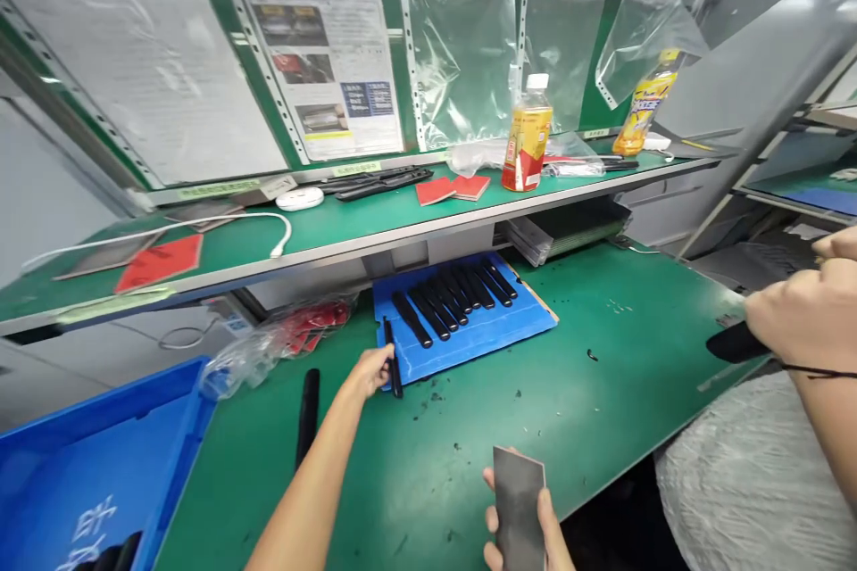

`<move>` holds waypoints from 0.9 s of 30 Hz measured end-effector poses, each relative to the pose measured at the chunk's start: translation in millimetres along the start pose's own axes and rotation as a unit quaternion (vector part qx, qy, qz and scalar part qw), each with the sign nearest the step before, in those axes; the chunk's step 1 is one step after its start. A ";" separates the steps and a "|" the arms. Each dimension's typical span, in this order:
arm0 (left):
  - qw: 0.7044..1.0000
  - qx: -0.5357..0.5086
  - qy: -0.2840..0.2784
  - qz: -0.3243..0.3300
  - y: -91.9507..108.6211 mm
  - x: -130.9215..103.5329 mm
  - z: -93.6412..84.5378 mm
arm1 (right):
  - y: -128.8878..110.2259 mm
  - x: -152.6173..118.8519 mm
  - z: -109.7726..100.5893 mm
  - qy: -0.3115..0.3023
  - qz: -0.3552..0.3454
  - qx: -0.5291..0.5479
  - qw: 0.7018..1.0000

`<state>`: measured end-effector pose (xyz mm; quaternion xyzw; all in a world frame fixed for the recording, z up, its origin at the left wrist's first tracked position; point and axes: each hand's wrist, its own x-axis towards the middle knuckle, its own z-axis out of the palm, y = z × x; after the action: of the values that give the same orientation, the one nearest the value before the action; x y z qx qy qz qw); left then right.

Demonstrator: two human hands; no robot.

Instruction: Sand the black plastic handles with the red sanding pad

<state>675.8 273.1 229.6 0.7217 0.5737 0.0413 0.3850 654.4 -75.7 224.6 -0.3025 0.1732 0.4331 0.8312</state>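
Observation:
My left hand pinches a slim black handle-like piece at the left edge of a blue board. Several similar black pieces lie side by side on that board, to the right of my left hand. Low in the centre, my right hand is closed around a flat grey rectangular pad, its fingers along both sides. One more black piece lies on the green table, left of my left forearm, which hides none of its upper end.
A blue bin holds black pieces at the lower left. Near it lies a plastic bag of red pieces. Above runs a shelf with bottles. At the right, another person's hand holds a black piece.

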 end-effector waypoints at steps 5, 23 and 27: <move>0.993 -0.024 0.019 0.111 -48.0 -88.4 39.6 | 33.9 33.8 27.8 0.065 -0.116 -0.160 0.978; 0.977 0.066 -0.116 0.165 16.6 -195.3 190.2 | 1.5 -5.9 -18.7 0.154 -0.294 -0.172 0.928; 0.982 -0.027 -0.149 0.109 22.1 -191.6 181.9 | -1.0 -16.2 -36.7 0.170 -0.280 -0.159 0.931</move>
<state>719.9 14.9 188.8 0.7674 0.4262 -0.0097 0.4789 645.1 -110.1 206.1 -0.5359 0.1490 0.1466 0.8180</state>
